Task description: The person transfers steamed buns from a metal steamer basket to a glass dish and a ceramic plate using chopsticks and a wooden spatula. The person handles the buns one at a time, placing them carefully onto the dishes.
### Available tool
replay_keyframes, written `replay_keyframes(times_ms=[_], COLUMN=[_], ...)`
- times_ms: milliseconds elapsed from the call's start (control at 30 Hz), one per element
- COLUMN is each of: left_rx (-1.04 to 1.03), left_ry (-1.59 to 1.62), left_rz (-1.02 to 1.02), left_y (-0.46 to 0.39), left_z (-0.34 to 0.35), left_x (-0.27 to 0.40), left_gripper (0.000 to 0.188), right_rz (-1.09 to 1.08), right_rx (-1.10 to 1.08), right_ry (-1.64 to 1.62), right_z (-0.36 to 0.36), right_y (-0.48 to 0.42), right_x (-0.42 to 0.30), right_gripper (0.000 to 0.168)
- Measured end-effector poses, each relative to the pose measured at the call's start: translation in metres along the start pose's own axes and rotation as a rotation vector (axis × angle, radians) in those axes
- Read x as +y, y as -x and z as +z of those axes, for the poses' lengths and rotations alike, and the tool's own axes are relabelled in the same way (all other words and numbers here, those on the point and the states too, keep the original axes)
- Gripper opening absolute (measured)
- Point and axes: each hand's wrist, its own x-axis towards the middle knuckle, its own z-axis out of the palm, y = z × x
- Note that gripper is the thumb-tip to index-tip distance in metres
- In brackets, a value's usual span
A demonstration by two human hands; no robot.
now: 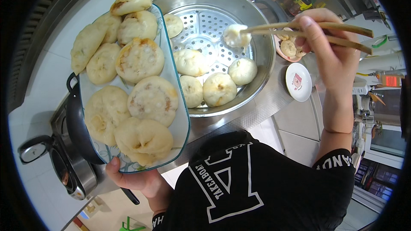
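Note:
My left hand (pixel 136 179) holds the near end of a rectangular ceramic dish (pixel 183 134) with a teal rim, its thumb on the edge. Several steamed buns (pixel 139 59) fill the dish, some with browned faces. In my right hand (pixel 330 45) is a pair of wooden chopsticks (pixel 337 30). Their tips touch a small pale piece of dough or bun (pixel 237 36) over a round steel steamer (pixel 269 67) with a perforated bottom. Several more buns (pixel 220 89) lie in the steamer, mostly on its near and left sides. The dish covers part of the steamer's left side.
Right of the steamer are a small white saucer (pixel 298 82) and a pink-rimmed plate (pixel 290 58) holding small food pieces. A black pan (pixel 78 125) is partly under the dish. A steel pot (pixel 80 175) stands at the left. Bottles (pixel 300 3) are at the upper right.

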Motion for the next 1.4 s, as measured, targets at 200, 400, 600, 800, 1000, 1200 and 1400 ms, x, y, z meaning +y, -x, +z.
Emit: replay_keyframes(times_ms=[200, 400, 600, 800, 1000, 1200, 1400], left_rx=[0.015, 0.021, -0.015, -0.023, 0.027, -0.013, -0.038], left_ry=[-0.011, -0.007, -0.004, 0.012, 0.032, 0.004, 0.083], left_rz=[-0.012, 0.018, -0.007, -0.021, -0.017, -0.003, -0.053], left_y=[0.002, 0.002, -0.001, 0.000, 0.001, -0.003, 0.003], left_z=[0.007, 0.004, 0.002, 0.002, 0.004, 0.000, 0.001], left_x=[0.000, -0.002, 0.000, 0.000, -0.001, -0.002, 0.001], left_gripper=[0.065, 0.065, 0.067, 0.068, 0.068, 0.069, 0.063], right_rz=[0.122, 0.258, 0.168, 0.253, 0.417, 0.500, 0.571], right_rx=[0.212, 0.193, 0.092, 0.038, -0.018, -0.022, 0.023], right_ry=[-0.017, -0.056, 0.181, 0.228, 0.174, 0.052, -0.234], right_z=[-0.025, -0.007, 0.026, 0.031, 0.022, 0.015, 0.010], right_y=[-0.004, -0.004, -0.012, -0.020, -0.035, -0.046, -0.051], right_x=[0.012, 0.005, 0.032, 0.032, 0.048, 0.067, 0.084], right_gripper=[0.015, 0.018, 0.020, 0.024, 0.025, 0.023, 0.022])
